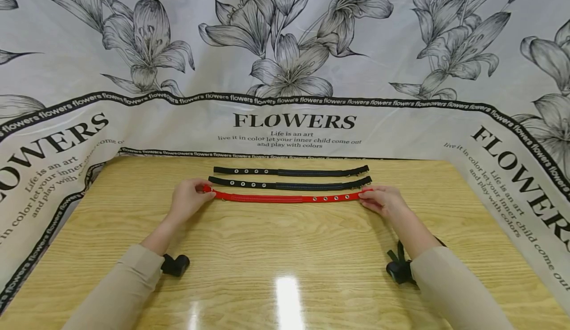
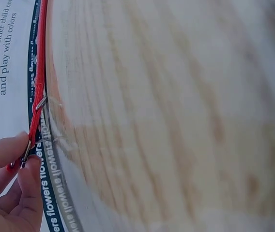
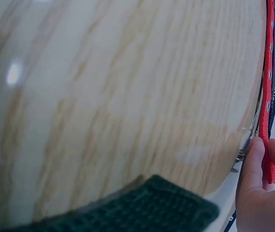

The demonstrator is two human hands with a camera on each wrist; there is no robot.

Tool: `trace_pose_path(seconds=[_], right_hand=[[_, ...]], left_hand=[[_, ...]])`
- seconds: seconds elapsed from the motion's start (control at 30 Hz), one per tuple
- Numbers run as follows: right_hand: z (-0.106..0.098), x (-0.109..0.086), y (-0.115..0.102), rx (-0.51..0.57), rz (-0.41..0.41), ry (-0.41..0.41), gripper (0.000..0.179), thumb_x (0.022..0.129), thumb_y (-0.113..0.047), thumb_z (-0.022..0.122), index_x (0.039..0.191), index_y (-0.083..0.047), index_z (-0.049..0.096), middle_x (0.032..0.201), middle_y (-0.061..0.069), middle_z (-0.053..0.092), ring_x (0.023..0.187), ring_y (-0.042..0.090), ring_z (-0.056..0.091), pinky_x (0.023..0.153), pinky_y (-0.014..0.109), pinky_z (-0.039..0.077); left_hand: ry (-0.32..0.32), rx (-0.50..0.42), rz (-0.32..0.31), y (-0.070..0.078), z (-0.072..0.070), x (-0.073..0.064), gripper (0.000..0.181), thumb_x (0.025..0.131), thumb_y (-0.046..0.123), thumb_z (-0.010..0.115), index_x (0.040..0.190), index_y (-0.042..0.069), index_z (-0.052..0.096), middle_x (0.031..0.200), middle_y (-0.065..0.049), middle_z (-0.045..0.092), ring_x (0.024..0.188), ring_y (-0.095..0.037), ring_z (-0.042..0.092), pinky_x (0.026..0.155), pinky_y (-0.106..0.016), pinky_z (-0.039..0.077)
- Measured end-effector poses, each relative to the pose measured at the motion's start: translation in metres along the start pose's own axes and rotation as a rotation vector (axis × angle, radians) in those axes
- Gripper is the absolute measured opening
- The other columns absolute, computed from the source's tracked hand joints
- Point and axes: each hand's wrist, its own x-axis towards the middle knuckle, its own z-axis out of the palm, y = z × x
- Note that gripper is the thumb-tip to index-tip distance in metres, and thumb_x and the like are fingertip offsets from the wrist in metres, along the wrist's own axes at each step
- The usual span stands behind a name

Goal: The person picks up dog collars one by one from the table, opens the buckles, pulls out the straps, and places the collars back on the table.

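Observation:
A red pet collar with metal eyelets toward its right end is stretched sideways between both hands. My left hand pinches its buckle end; the left wrist view shows the metal buckle between thumb and finger. At the other end, my right hand pinches the strap's tip, which pokes out past the fingers in the right wrist view. Just behind the red collar lie two black collars, the nearer one and the farther one, roughly parallel, their eyelets toward the left.
The wooden table carries a bright light reflection near its front. A white flower-printed cloth with black lettering rises behind it and along both sides. Black straps hang at both wrists.

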Motion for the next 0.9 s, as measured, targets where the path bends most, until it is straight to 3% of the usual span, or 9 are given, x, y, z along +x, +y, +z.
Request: trace_pose_path(seconds=[0.23,0.43,0.6,0.8,0.9], right_hand=[[-0.0003,0.0013,0.0004,0.000,0.007,0.004,0.027,0.084,0.012,0.059,0.109,0.002,0.058,0.063,0.003,0.066,0.061,0.015,0.067,0.062,0.025,0.056],[-0.0023,-0.0001,-0.0009,0.029,0.015,-0.030,0.017,0.084,0.011,0.060,0.090,-0.005,0.063,0.066,0.004,0.067,0.063,0.016,0.068,0.065,0.025,0.056],[-0.0037,-0.0029,-0.0024,0.029,0.013,-0.039,0.019,0.083,0.010,0.062,0.078,-0.008,0.065,0.066,0.004,0.067,0.064,0.016,0.068,0.066,0.024,0.056],[-0.0050,-0.0059,-0.0049,0.026,0.019,-0.040,0.016,0.082,0.008,0.064,0.084,-0.008,0.063,0.067,0.003,0.067,0.065,0.017,0.068,0.069,0.026,0.056],[-0.0062,-0.0069,-0.0062,0.020,0.026,-0.031,0.023,0.082,0.007,0.065,0.099,-0.005,0.058,0.067,0.003,0.067,0.065,0.017,0.068,0.070,0.026,0.055]], left_hand=[[-0.028,-0.027,-0.027,-0.0001,-0.0003,0.0002,0.028,0.079,0.005,0.073,0.103,-0.008,0.066,0.088,-0.020,0.065,0.075,-0.028,0.060,0.066,-0.036,0.049],[-0.049,-0.043,-0.061,0.0009,-0.0008,-0.0002,0.031,0.080,0.008,0.072,0.105,-0.007,0.065,0.095,-0.022,0.065,0.083,-0.032,0.063,0.074,-0.042,0.052],[-0.059,-0.046,-0.059,0.0025,-0.0017,-0.0016,0.031,0.079,0.009,0.072,0.105,-0.008,0.064,0.098,-0.025,0.065,0.088,-0.036,0.064,0.078,-0.045,0.052],[-0.071,-0.049,-0.060,0.0050,-0.0037,-0.0037,0.030,0.080,0.008,0.072,0.103,-0.009,0.063,0.100,-0.026,0.064,0.090,-0.038,0.063,0.080,-0.046,0.051],[-0.080,-0.065,-0.070,0.0059,-0.0059,-0.0049,0.030,0.081,0.008,0.071,0.105,-0.008,0.063,0.101,-0.025,0.064,0.092,-0.038,0.062,0.081,-0.046,0.050]])
